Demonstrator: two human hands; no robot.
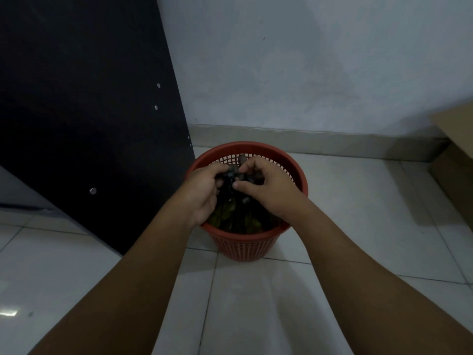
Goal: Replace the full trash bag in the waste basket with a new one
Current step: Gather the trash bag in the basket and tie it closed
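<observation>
White tiled floor point(256, 303), pale wall point(307, 73) at the far side, black panel point(76, 98) on the left, cardboard box point(455, 155) at the far right edge. Red mesh waste basket point(243, 247) stands upright on the floor near the wall. Dark trash bag point(238, 208) sits inside it, greenish contents showing through the film.

Left hand point(202, 193) and right hand point(268, 188) meet over the basket mouth, almost touching. Fingers point(253, 163) of both are curled tight on the bunched bag top. Probable reason: gathering the mouth into one neck, so nothing spills and there is a handle for the lift.

Bag long axis is vertical, same as the basket. Neck points up, tilted slightly to the far side. Bag not lifted yet. No new bag in view.
</observation>
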